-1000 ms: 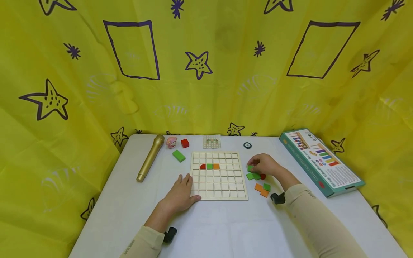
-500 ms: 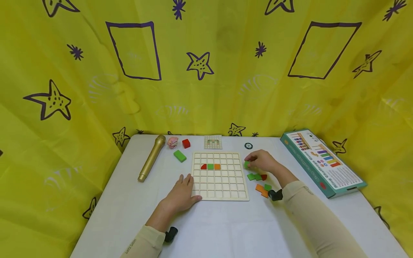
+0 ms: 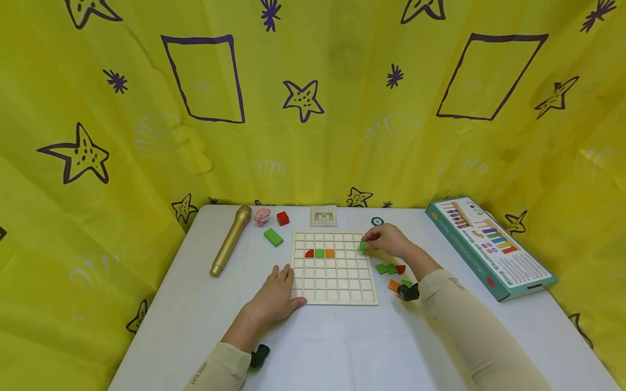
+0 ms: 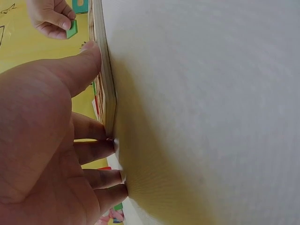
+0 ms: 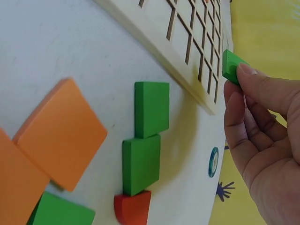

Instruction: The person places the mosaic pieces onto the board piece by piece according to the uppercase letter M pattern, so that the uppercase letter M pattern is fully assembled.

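While the left hand (image 3: 275, 295) lies flat, fingers spread, against the grid board's (image 3: 335, 267) near-left corner, the right hand (image 3: 389, 240) hovers at its right edge. Its fingers (image 5: 244, 88) pinch a green tile (image 5: 232, 66).

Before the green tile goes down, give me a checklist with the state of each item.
1. Right hand grips the green tile between thumb and fingertips: ok.
2. Tile is over the board's right edge, not yet in a cell: ok.
3. Left hand rests flat against the board's near-left corner, steadying it: ok.
4. Cells right of the red, green and orange pieces in that row are free: ok.
5. Spare tiles lie on the table off the board, clear of the right hand: ok.
6. Tile squared with the grid: cannot tell.
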Demonstrator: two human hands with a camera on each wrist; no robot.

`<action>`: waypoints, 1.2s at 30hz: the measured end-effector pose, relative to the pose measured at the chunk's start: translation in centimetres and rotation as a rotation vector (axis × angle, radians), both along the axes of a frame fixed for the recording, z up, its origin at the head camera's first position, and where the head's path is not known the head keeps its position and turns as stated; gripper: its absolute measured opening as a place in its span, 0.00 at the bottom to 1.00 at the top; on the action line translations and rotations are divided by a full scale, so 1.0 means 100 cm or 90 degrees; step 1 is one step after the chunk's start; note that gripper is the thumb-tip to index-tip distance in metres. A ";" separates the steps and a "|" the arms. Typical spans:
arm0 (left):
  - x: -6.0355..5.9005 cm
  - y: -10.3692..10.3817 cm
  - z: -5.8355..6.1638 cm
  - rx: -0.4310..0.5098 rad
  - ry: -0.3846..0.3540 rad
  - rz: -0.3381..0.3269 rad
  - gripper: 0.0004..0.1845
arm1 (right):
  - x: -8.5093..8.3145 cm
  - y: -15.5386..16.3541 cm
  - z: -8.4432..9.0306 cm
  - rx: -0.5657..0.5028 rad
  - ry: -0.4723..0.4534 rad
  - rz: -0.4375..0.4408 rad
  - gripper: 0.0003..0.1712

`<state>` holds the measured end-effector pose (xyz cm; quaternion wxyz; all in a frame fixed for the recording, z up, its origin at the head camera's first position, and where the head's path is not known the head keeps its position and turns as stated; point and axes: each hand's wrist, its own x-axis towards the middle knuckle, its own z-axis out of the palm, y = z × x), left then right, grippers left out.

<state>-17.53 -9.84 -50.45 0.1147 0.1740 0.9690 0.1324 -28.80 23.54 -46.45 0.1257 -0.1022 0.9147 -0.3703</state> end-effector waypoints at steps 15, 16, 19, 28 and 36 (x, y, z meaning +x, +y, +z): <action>0.002 0.000 0.004 0.014 0.003 0.002 0.47 | -0.009 -0.022 -0.005 -0.040 -0.002 -0.002 0.09; 0.002 0.000 0.003 0.015 0.002 0.003 0.47 | -0.009 -0.024 -0.006 -0.041 -0.001 -0.001 0.08; 0.002 0.000 0.003 0.015 0.002 0.006 0.47 | -0.011 -0.029 -0.009 -0.033 -0.001 -0.006 0.07; 0.003 0.000 0.005 0.012 -0.002 0.008 0.47 | -0.013 -0.040 -0.013 -0.031 0.003 0.023 0.04; 0.003 0.000 0.006 0.010 0.001 0.008 0.48 | -0.013 -0.047 -0.018 -0.029 0.000 0.029 0.05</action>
